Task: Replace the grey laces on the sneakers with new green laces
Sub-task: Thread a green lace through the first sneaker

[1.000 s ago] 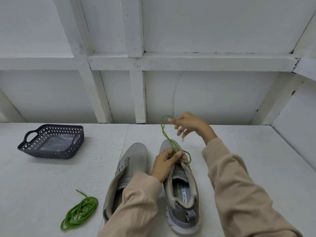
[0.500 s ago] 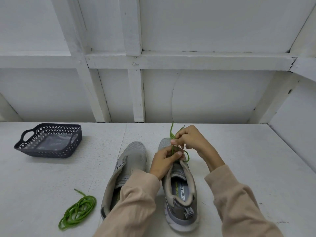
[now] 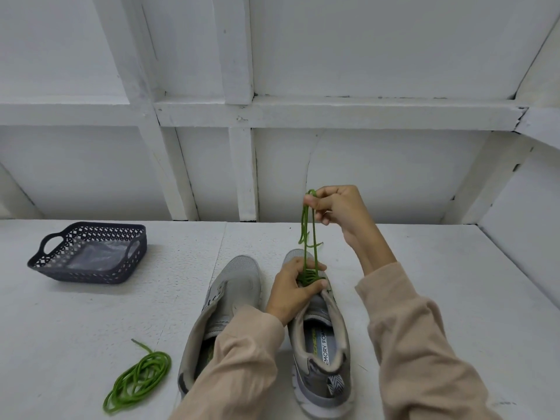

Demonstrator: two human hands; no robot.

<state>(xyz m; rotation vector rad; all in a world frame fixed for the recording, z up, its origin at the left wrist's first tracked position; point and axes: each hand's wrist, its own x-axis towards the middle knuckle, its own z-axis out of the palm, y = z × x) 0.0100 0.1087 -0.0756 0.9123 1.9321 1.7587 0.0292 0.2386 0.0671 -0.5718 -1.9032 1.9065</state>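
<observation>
A thin green shoelace rises taut from the front eyelets of a grey mesh sneaker standing near the front edge of the white tabletop. The right hand, fingers curled, pinches the lace's top loop high above the toe. The left hand grips the sneaker's upper, fingers wrapped round it. A second grey sneaker stands just beside it on the left. A coiled green lace lies toward the front left corner, and a dark perforated plastic basket sits near the back left.
</observation>
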